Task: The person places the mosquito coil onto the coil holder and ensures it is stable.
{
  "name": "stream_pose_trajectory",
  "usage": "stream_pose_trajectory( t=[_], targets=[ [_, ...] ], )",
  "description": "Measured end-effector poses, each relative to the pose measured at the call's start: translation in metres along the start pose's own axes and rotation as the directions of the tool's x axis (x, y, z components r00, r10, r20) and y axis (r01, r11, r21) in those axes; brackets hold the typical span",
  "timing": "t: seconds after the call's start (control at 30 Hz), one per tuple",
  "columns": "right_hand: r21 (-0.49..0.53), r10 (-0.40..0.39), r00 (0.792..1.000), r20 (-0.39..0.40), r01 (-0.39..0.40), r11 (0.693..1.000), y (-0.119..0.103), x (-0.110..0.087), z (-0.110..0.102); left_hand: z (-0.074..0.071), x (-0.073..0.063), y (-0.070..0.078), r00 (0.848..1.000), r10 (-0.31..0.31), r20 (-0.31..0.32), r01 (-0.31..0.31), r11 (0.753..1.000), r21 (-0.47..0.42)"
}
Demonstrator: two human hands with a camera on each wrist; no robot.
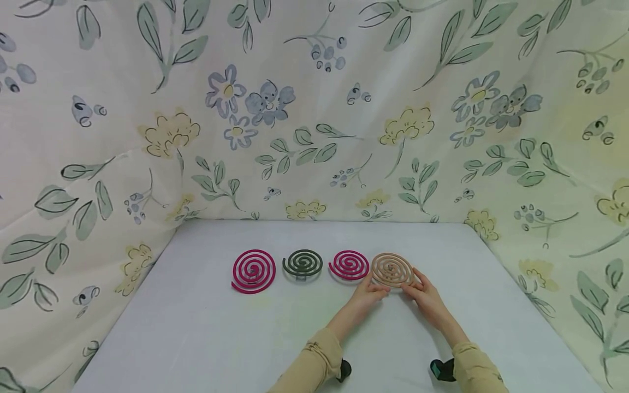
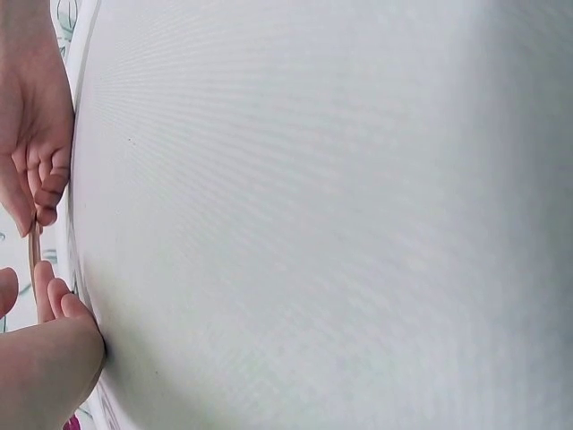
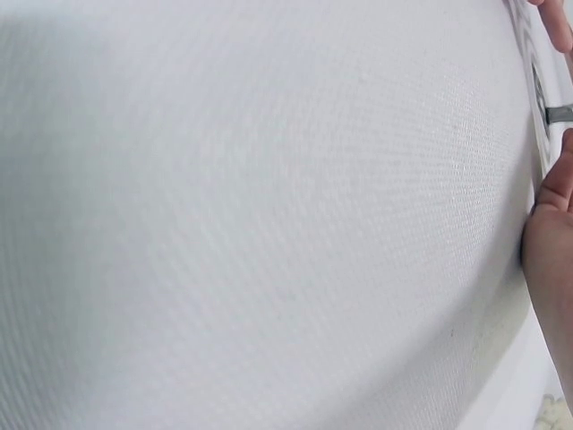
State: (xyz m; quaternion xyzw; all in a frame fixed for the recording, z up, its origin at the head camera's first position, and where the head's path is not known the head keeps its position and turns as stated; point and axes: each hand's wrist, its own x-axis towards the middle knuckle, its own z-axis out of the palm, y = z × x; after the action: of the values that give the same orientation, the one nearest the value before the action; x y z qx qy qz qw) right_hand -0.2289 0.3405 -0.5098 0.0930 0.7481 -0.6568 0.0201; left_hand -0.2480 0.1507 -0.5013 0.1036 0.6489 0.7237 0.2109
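Note:
A beige spiral mosquito coil [image 1: 393,269] is held between both hands at the right end of a row of coils. My left hand [image 1: 365,299] grips its near left edge, with fingers reaching beneath it. On the near right edge, my right hand [image 1: 427,297] pinches the rim between thumb and fingers. The left wrist view shows the coil edge-on as a thin strip [image 2: 34,246] between the hands. Just left of it sits a pink coil [image 1: 349,266], close to my left fingertips.
Further left in the row are a dark green coil [image 1: 302,263] and another pink coil [image 1: 253,271]. They stand on a white table [image 1: 206,327]. A floral cloth [image 1: 314,109] hangs behind and along both sides. Dark wrist straps [image 1: 442,370] show near the sleeves.

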Motion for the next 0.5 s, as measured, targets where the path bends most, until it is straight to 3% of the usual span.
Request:
stream_pose_trajectory(
  t=[0.5],
  targets=[
    [0.0,-0.016,1.0,0.002,0.016,1.0,0.0012,-0.0015,0.0001,0.0019,-0.0014,0.0005,1.0,0.016,-0.012,-0.016,1.0,0.013]
  ],
)
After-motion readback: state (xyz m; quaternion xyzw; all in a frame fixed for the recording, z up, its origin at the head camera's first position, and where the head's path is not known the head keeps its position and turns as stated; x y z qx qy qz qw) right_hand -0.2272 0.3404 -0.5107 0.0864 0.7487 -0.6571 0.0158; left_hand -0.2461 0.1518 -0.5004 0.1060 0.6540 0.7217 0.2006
